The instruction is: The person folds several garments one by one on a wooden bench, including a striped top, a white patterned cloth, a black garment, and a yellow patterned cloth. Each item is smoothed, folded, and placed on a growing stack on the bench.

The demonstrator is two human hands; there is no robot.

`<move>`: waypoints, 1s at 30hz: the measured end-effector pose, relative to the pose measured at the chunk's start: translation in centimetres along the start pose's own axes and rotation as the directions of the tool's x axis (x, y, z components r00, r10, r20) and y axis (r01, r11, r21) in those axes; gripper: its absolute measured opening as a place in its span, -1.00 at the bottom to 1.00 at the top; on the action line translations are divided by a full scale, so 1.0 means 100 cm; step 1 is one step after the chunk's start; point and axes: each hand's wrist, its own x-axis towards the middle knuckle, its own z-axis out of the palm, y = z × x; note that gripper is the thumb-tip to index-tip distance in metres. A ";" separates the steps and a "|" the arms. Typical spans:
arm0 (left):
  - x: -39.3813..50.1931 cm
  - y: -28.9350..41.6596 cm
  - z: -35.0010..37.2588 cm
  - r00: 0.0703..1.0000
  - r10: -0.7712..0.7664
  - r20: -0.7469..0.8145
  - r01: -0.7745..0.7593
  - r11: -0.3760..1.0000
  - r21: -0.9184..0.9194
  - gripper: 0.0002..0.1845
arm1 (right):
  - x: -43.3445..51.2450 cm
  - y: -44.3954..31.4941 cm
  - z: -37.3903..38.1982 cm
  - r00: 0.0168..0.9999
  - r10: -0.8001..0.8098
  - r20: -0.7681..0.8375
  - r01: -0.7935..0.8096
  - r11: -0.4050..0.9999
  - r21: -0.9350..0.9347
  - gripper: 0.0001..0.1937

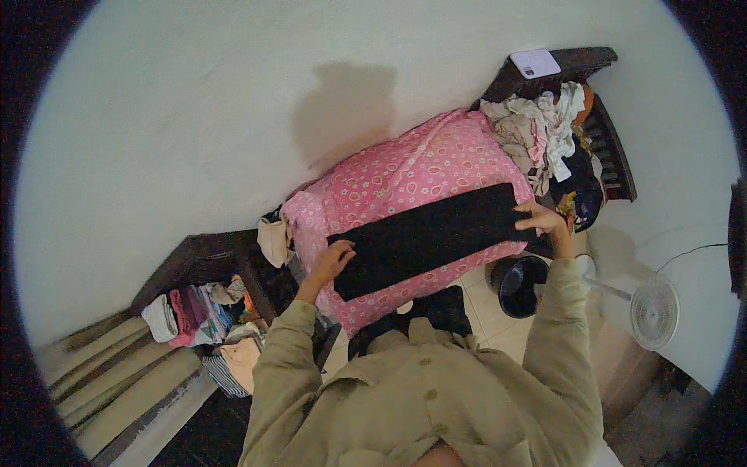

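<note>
A long black folded cloth (432, 239) lies flat before me on a pink cloth (402, 169) patterned with flowers and drop shapes. The pink cloth covers a padded, table-like surface. At the black cloth's left end rests my left hand (334, 261), its fingers bent over the edge; whether they pinch the fabric is hard to see. My right hand (541, 219) touches the other end, with thumb and fingers apart on top of the cloth. Both sleeves are olive-beige.
Rumpled clothes (537, 128) are heaped at the far right, below a phone (535, 63) on a dark wooden ledge. Folded clothes (195, 312) stand in a row at left, beside a slatted bench (122, 379). A black bucket (523, 286) and white fan (655, 312) are on the right.
</note>
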 end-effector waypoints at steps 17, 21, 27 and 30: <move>0.023 0.065 0.009 0.947 0.049 -0.318 0.075 0.927 0.368 -0.79 | 0.087 0.089 0.061 0.672 0.157 -0.724 0.306 0.832 0.464 -0.52; 0.033 0.108 0.054 0.942 0.298 -0.153 -0.206 0.876 0.436 -0.72 | 0.098 0.091 0.065 0.567 0.023 -0.824 0.267 0.940 0.210 -0.59; 0.043 0.116 0.100 0.951 0.307 -0.022 -0.261 0.841 0.473 -0.75 | 0.091 0.083 0.058 0.584 0.085 -0.807 0.374 0.855 0.361 -0.68; 0.037 0.105 0.099 0.950 0.311 -0.001 -0.275 0.839 0.471 -0.80 | 0.081 0.082 0.058 0.621 0.094 -0.778 0.369 0.841 0.396 -0.68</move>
